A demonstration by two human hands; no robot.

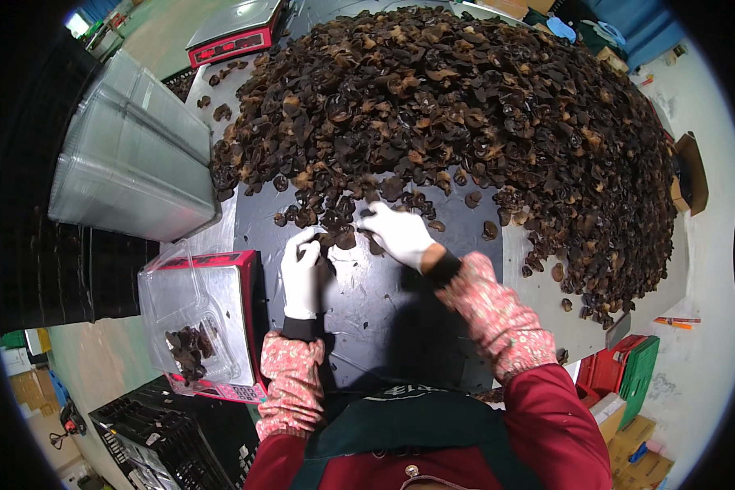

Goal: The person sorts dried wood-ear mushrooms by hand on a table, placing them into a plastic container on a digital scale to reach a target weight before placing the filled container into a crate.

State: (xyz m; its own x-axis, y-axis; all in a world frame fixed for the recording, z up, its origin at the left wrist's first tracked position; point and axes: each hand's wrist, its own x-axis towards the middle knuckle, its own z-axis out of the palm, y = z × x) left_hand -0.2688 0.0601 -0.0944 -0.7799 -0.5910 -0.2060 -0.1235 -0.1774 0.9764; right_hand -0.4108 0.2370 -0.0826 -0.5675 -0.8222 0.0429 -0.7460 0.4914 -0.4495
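Note:
A large heap of dark brown wood ear mushrooms (pixel 429 98) rises in front of me. A loose cluster of pieces (pixel 340 211) lies at its near edge on dark plastic sheeting (pixel 361 318). My left hand (pixel 301 272), in a white glove, is at the left of this cluster, its fingers bent beside the nearest pieces. My right hand (pixel 399 236), also gloved in white, reaches in from the right with curled fingertips at the cluster. Whether either hand grips a piece cannot be made out. On a red scale (pixel 245 306) at left sits an open clear plastic clamshell (pixel 220 349) holding some mushrooms (pixel 190 355).
Stacked clear plastic containers (pixel 135 153) stand at the table's left. A second red scale (pixel 236 33) is at the far left corner. Black crates (pixel 159 429) are below left. Red (pixel 609 364) and green crates (pixel 640 373) and cardboard boxes (pixel 634 447) are at lower right.

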